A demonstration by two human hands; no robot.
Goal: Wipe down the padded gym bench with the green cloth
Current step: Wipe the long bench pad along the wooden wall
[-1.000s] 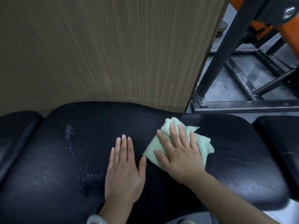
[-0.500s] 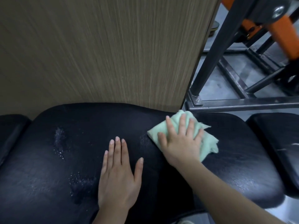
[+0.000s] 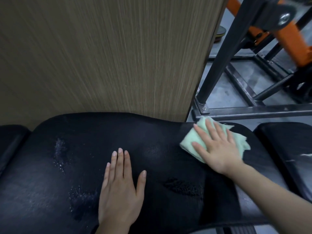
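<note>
The black padded gym bench (image 3: pixel 84 157) fills the lower half of the head view, with wet speckled patches on its left part. A folded pale green cloth (image 3: pixel 189 141) lies at the bench's far right edge. My right hand (image 3: pixel 217 147) presses flat on the cloth with straight, spread fingers. My left hand (image 3: pixel 119 186) rests flat on the middle of the pad, fingers straight, holding nothing. Part of the cloth is hidden under my right hand.
A wood-grain panel (image 3: pixel 109 53) rises right behind the bench. To the right stands a black steel frame (image 3: pixel 219 53) with an orange beam (image 3: pixel 287 36) on a grey floor. Separate black pads sit at the far left (image 3: pixel 11 141) and far right (image 3: pixel 290 146).
My right hand has slid the green cloth away from me and to the right, up to the pad's far right edge. My left hand stays flat on the pad.
</note>
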